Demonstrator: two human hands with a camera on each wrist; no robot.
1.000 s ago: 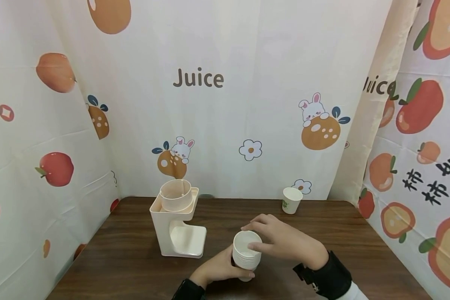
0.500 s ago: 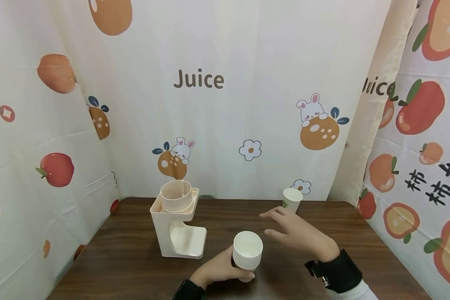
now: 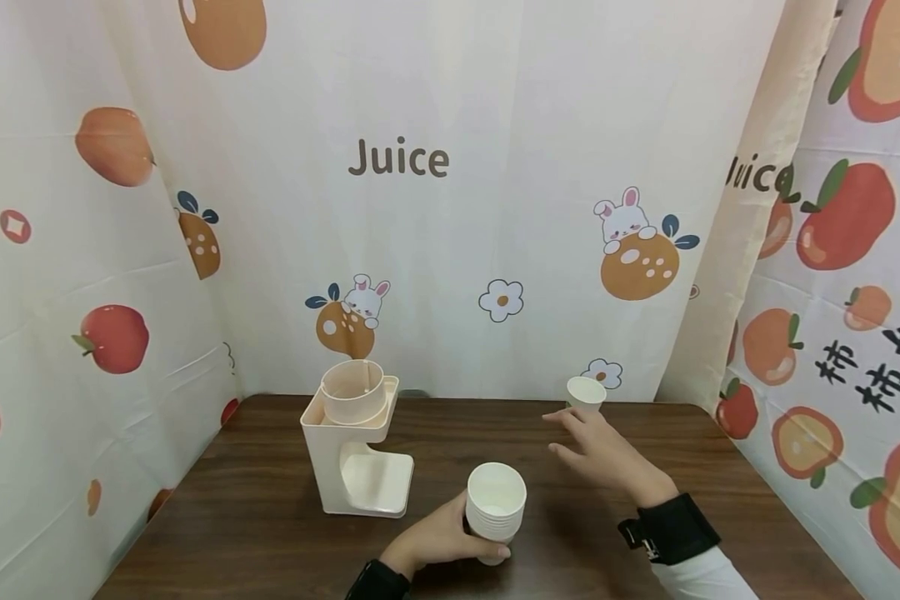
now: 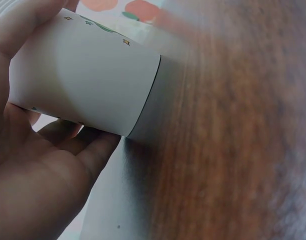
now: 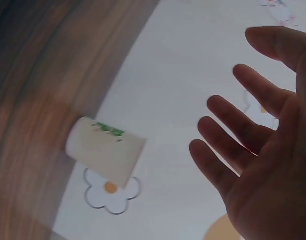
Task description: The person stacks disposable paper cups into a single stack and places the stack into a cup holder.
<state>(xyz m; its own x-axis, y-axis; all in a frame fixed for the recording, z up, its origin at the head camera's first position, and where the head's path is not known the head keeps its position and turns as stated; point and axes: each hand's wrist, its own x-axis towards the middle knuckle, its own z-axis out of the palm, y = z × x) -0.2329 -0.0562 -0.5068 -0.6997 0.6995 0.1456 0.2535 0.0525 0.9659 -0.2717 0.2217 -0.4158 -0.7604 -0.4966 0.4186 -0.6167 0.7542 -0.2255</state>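
Near the front of the table, my left hand (image 3: 447, 533) grips a stack of white paper cups (image 3: 495, 504), its thumb and fingers curled round the lower part. Up close in the left wrist view, the lowest cup (image 4: 88, 72) has small printed marks, and its base is near the wood. My right hand (image 3: 603, 454) hovers over the table with fingers spread and nothing in them. Behind it stands a single paper cup (image 3: 587, 390), partly hidden by the fingers in the head view. In the right wrist view this single cup (image 5: 105, 150) shows a green print and is apart from the hand.
A cream-coloured stand (image 3: 356, 467) with a round open container (image 3: 352, 390) on top is left of the cup stack. The brown wooden table (image 3: 255, 500) ends at a white fruit-print curtain (image 3: 457, 233) behind and at both sides.
My right hand has left the rim of the cup stack and moved right and away, over toward the single cup. The left hand and its stack have hardly moved.
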